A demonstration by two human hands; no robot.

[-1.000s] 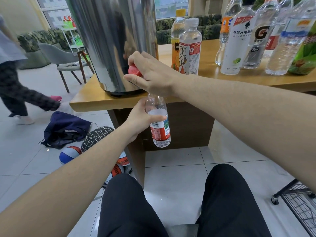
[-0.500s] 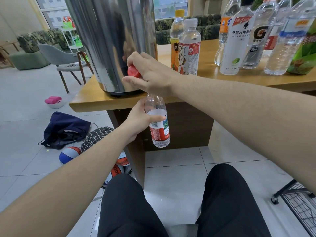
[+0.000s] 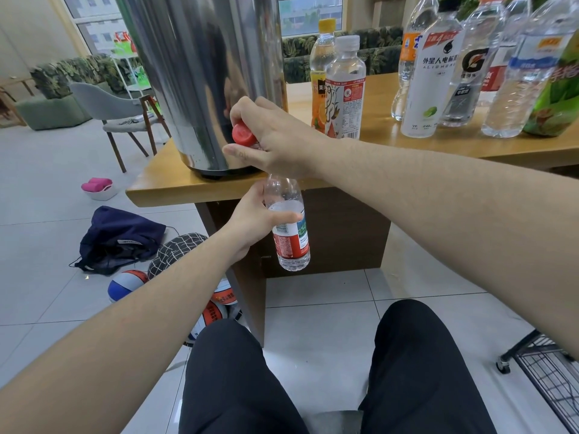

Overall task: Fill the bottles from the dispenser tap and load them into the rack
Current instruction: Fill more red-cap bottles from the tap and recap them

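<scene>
Two grips are busy: my left hand (image 3: 250,220) wraps the clear, red-labelled plastic bottle (image 3: 289,223) below the near bench (image 3: 163,189) edge; my right hand (image 3: 275,139) clasps the steel dispenser's (image 3: 200,73) red tap knob (image 3: 242,135). Nothing has shifted lately, so filling continues. Bottle's long axis stands upright, mouth up.

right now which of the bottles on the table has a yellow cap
The orange-juice bottle standing just right of the steel dispenser, behind the white-capped bottle. Its cap is yellow; the table's other visible caps are white, black or orange.
</scene>
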